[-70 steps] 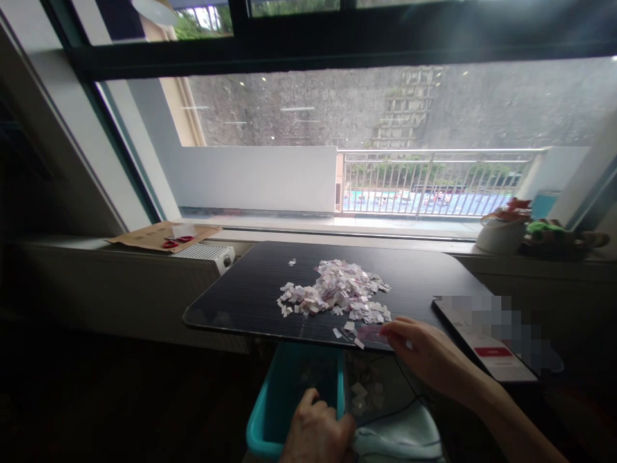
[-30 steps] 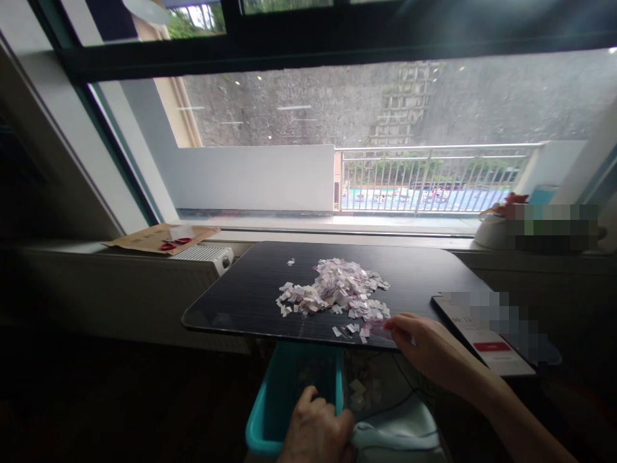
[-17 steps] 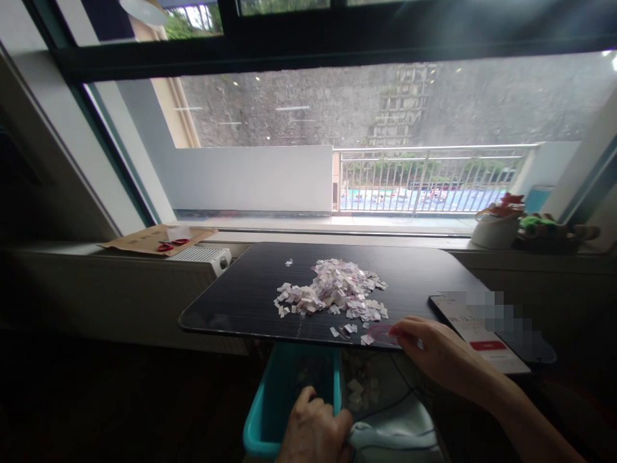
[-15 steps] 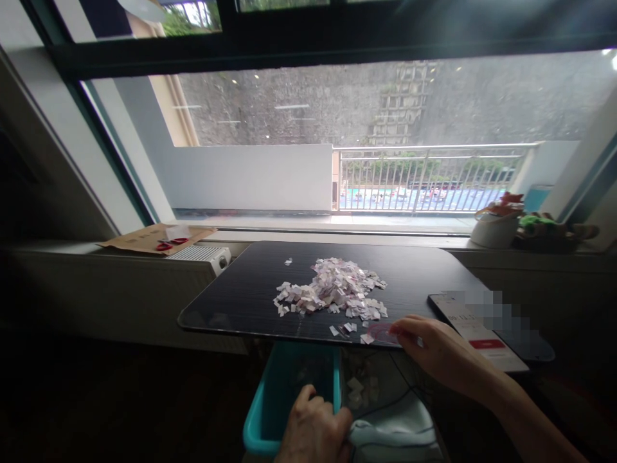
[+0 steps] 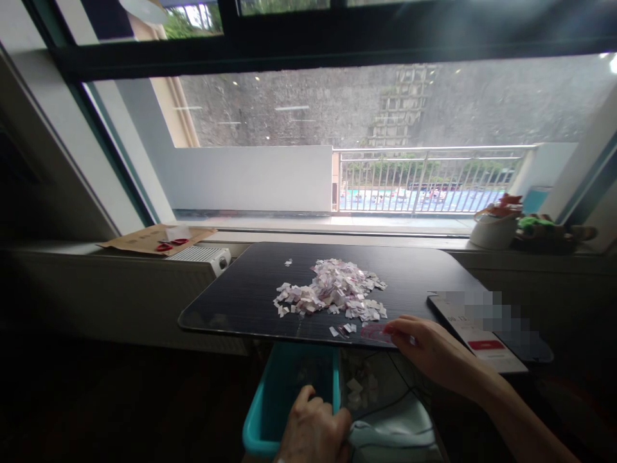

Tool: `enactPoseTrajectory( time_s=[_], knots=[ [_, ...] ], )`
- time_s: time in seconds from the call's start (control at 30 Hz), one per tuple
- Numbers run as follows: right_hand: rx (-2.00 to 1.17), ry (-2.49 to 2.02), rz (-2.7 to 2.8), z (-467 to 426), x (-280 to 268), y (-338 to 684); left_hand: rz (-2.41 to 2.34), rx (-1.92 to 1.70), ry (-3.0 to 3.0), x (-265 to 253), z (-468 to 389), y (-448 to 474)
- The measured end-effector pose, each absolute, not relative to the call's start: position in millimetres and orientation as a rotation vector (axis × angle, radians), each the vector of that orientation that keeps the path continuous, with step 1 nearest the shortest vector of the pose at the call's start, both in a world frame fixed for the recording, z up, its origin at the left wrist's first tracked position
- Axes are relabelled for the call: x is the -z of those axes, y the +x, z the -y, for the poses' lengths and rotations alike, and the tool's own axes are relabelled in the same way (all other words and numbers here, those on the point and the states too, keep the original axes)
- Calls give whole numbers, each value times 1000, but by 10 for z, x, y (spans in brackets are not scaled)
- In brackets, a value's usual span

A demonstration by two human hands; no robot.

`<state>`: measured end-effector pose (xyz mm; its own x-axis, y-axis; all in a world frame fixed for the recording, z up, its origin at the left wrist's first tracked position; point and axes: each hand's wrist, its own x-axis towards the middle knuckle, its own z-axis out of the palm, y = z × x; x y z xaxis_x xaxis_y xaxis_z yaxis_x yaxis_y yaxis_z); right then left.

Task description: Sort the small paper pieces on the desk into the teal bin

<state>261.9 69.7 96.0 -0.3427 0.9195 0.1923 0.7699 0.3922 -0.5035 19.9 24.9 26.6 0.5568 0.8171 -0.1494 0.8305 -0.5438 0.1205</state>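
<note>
Right hand [image 5: 429, 347] is reaching in from the right over the near edge, its fingers narrowed in a pinch on a pink translucent piece [image 5: 372, 332], apparently held low so that it is lying nearly flat along the surface [image 5: 231, 296]. Small loose bits [image 5: 343, 330] are lying just left of it; the main heap of paper pieces [image 5: 340, 286] is sitting farther back, mid-surface. A teal bin [image 5: 255, 444] is standing below the near edge, its mouth facing up, presumably placed there because that edge is closest to the work. Left hand [image 5: 313, 427] is resting at the bin's near right side, perhaps steadying it; its fingers are partly hidden, so cannot tell whether they are gripping the rim. Edges: the dark surface is showing widely left of the heap and in a strip beyond it, while on the right a phone [image 5: 486, 347] is limiting room beside the wrist. Below, a cable [image 5: 411, 390] and a pale object [image 5: 393, 434] are crowding the bin's right side.
</note>
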Motion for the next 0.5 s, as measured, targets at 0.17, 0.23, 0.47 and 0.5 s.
enactPoseTrajectory(
  time_s=[0.17,0.23,0.47,0.5],
  knots=[
    [-455,-1445,2236,-678,-1006,2571,-1383,137,2629,-292,-246,211],
    [-450,-1441,2226,-675,-1017,2555,-1387,123,2634,-306,-234,221],
    [-373,-1468,2199,-807,-971,2446,-1397,120,2623,-283,-235,224],
    [-358,-1486,2208,-824,-966,2441,-1395,120,2615,-282,-240,223]
  ],
)
